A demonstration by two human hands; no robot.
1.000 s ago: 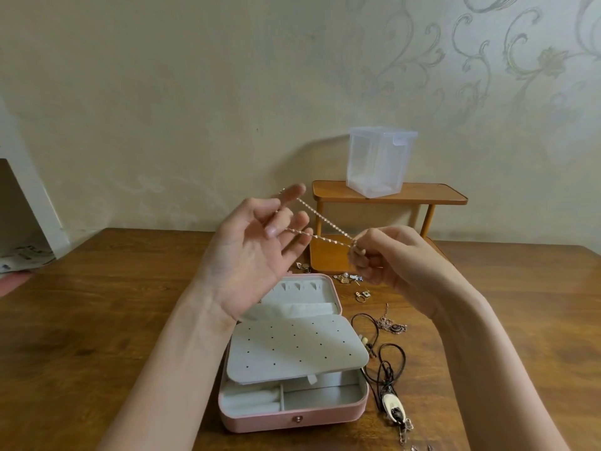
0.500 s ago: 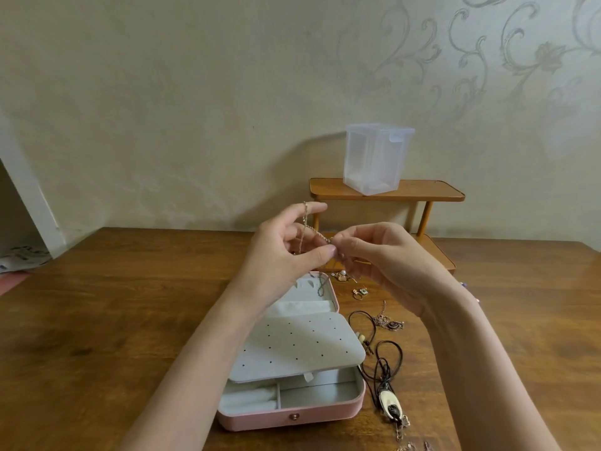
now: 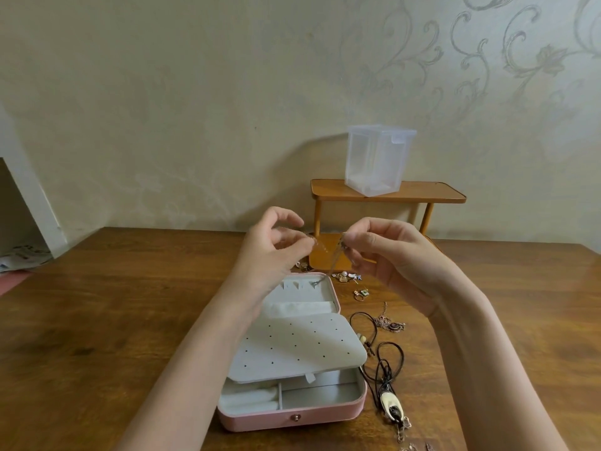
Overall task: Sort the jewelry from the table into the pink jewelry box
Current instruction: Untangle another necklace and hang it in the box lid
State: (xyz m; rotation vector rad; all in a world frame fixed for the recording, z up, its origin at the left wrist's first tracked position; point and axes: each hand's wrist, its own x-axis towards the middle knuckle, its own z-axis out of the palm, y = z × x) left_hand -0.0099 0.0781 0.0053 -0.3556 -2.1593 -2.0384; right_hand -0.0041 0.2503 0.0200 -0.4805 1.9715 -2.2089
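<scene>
1. I am pinching a thin silver chain (image 3: 335,258) between my left hand (image 3: 273,252) and my right hand (image 3: 387,255), fingertips of each curled onto it.
2. Directly below my grip, the pink jewelry box (image 3: 292,415) is lying open on the wooden table (image 3: 97,320); the chain's slack is hanging into its far end.
3. Below my right hand, a black cord necklace (image 3: 387,369) and small pieces are lying beside the box.
4. Beyond my hands, a clear plastic container (image 3: 377,157) is sitting on a small wooden shelf (image 3: 432,193).
</scene>
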